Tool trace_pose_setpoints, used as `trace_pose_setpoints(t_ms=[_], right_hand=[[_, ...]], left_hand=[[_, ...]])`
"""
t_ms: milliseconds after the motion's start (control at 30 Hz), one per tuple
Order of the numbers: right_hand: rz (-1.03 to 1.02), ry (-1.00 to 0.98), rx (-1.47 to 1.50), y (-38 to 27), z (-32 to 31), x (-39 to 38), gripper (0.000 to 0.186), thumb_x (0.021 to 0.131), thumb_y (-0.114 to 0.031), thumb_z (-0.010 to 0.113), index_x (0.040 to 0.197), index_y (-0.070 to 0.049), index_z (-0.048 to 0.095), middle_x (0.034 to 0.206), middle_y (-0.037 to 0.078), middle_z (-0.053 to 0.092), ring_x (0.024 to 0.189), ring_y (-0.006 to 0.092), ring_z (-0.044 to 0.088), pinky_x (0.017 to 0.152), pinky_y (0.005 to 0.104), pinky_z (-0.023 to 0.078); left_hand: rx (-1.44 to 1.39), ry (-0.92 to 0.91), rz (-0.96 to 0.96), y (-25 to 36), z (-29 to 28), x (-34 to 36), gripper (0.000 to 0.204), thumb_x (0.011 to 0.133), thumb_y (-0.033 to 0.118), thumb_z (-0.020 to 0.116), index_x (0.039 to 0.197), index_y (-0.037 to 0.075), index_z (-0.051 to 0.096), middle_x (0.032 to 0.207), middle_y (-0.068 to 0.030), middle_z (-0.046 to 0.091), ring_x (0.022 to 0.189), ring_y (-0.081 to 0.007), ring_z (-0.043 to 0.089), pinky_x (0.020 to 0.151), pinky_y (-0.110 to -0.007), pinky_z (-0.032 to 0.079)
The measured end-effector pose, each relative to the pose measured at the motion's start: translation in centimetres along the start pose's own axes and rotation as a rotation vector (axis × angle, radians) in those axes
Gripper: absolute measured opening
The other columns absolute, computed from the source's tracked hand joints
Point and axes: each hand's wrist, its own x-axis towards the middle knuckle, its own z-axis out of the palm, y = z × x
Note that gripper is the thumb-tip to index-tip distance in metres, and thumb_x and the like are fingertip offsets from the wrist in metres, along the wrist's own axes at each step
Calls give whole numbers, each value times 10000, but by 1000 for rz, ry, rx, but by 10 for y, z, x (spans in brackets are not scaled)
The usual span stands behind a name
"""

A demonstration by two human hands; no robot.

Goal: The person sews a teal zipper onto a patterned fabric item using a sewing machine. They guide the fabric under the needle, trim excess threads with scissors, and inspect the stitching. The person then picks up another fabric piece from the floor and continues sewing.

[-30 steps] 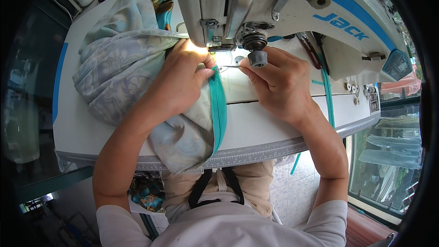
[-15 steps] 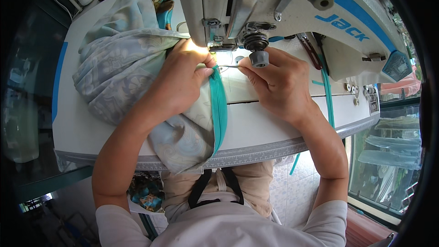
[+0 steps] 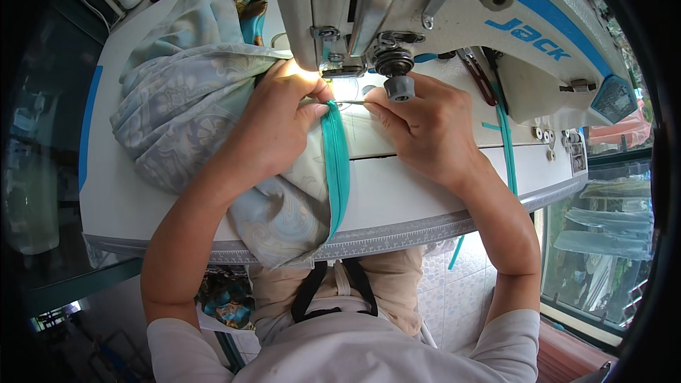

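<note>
The upper end of a green zipper strip [image 3: 336, 163] is pinched between the thumb and index finger of the left hand [image 3: 279, 117], directly below the needle area of a sewing machine [image 3: 525, 25]. From those fingertips the strip is draped toward six o'clock, down to the ruled front edge [image 3: 404, 230] of the white table [image 3: 404, 188]. A thin metal tool [image 3: 352, 102] is held between the pressed-together thumb and index finger of the right hand [image 3: 434, 128] and is pointed toward nine o'clock, where the zipper's pinched end lies just beside its tip; whether the two are touching cannot be told. The remaining right fingers are curled, partly hidden by a grey knob [image 3: 399, 88]. Pale patterned fabric [image 3: 181, 117] is bunched at nine o'clock from the left hand, and part of it is spread along the zipper's left side. From the right hand, a dark red-handled tool [image 3: 477, 78] is seen between one and two o'clock, small bobbins [image 3: 546, 136] at three, and another green strip [image 3: 508, 145] between three and four.
</note>
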Motion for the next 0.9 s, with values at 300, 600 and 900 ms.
trace_pose_setpoints(t_ms=[300, 600, 900], right_hand=[[40, -36, 31, 0, 3, -1, 58, 867, -167, 743, 864, -109, 740, 808, 22, 670, 730, 248, 673, 590, 385, 501], [50, -44, 71, 1, 4, -1, 62, 874, -167, 740, 874, -106, 748, 807, 28, 669, 718, 253, 668, 591, 389, 501], [105, -21, 154, 7, -1, -5, 48, 861, -131, 753, 901, -110, 770, 801, 30, 679, 714, 252, 676, 593, 383, 507]], left_hand=[[4, -13, 23, 0, -1, 1, 130, 867, -38, 704, 990, -16, 669, 1038, -153, 610, 1058, -322, 598, 957, -401, 465], [31, 0, 7, -3, 0, 1, 116, 901, 39, 708, 1012, 11, 714, 975, -110, 646, 939, -243, 609, 880, -357, 479], [-16, 7, 0, -1, 1, 2, 88, 888, -11, 704, 974, -18, 688, 1007, -152, 624, 998, -317, 618, 897, -394, 487]])
